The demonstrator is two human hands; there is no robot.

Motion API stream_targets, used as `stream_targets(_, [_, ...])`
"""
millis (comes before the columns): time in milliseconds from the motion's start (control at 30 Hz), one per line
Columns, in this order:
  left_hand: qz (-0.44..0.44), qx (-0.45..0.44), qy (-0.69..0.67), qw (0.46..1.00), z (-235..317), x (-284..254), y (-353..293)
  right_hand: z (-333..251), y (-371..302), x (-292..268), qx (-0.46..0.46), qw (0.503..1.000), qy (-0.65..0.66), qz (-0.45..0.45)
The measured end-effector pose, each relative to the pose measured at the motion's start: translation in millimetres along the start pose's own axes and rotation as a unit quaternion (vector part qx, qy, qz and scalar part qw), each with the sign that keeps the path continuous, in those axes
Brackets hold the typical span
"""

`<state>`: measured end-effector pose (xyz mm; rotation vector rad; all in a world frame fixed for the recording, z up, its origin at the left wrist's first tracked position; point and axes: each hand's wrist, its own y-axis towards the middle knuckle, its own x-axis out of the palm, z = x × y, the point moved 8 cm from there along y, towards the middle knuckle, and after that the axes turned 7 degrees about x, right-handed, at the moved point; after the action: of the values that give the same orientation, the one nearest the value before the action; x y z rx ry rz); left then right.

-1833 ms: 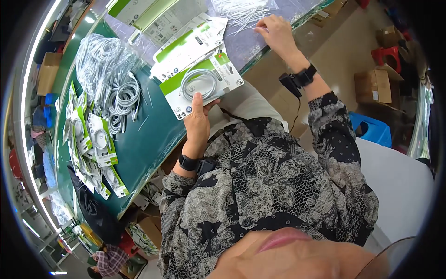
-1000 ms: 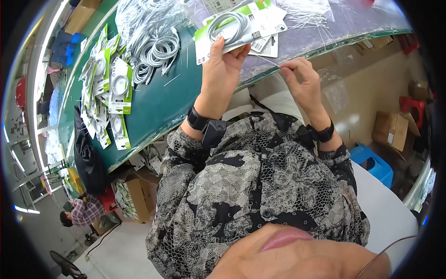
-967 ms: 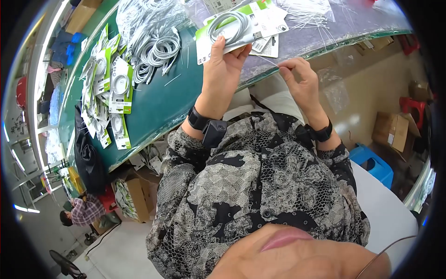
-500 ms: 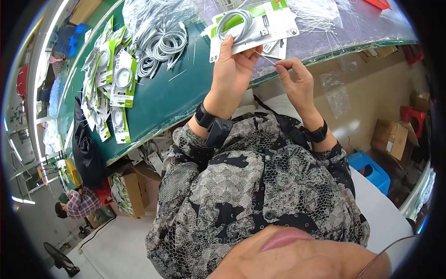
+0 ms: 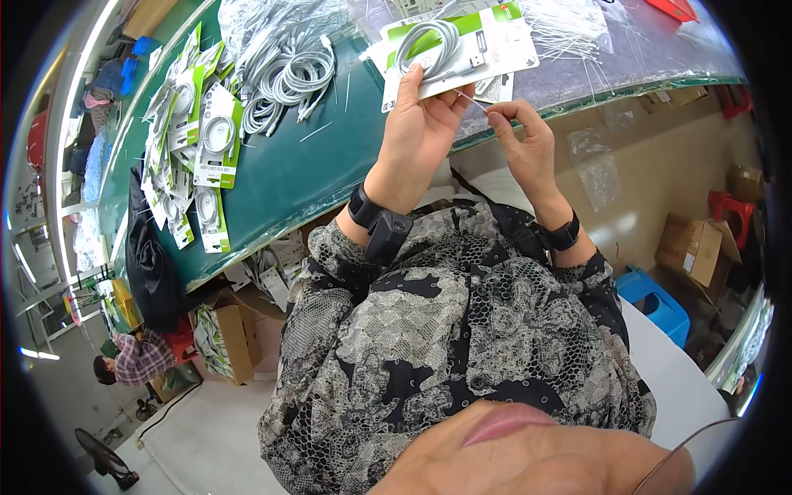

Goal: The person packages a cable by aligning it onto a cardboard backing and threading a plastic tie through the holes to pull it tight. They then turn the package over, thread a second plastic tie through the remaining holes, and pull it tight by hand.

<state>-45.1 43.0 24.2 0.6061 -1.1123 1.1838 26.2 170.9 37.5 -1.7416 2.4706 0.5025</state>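
Observation:
My left hand (image 5: 415,140) grips a white and green backing card (image 5: 507,51) from below, its thumb on the front. A coiled grey cable (image 5: 450,41) with a metal plug lies against the card's face. From behind the card's lower edge runs a thin white tie (image 5: 473,101). Its free end is pinched between the thumb and forefinger of my right hand (image 5: 525,142), which is right of the card and lower. Fingers of my left hand are partly hidden behind the card.
Carded cables (image 5: 216,136) are heaped at the left of the green table (image 5: 289,177). Beside them lie loose coiled cables (image 5: 297,78) and a plastic bag (image 5: 264,25). Many white ties (image 5: 565,37) spread at the right. A blue stool (image 5: 656,309) and cardboard box (image 5: 693,252) stand on the floor.
The card with its cable has shifted slightly right in my left hand and tilted a little. My right hand stays almost in place, still pinching the tie.

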Motion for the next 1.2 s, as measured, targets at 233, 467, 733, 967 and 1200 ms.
stream_targets(233, [-0.001, -0.025, 0.010, 1.000, -4, 0, -4, -1, 2, 2, -0.018, 0.999, 0.017, 0.031])
stream_targets(467, [0.018, -0.042, -0.045, 0.998, -2, -6, 1, -1, 0, 0, -0.009, 0.999, 0.021, 0.026])
stream_targets(733, [0.027, -0.043, -0.053, 0.997, -2, -7, 2, 1, -1, 3, -0.015, 1.000, 0.017, 0.008])
stream_targets(967, [0.020, -0.037, -0.048, 0.998, -2, -12, 3, 0, -2, 3, -0.017, 1.000, 0.019, 0.017])
stream_targets(1200, [0.025, -0.043, -0.053, 0.997, -3, -13, 3, -1, -3, 2, -0.021, 0.999, 0.020, 0.025])
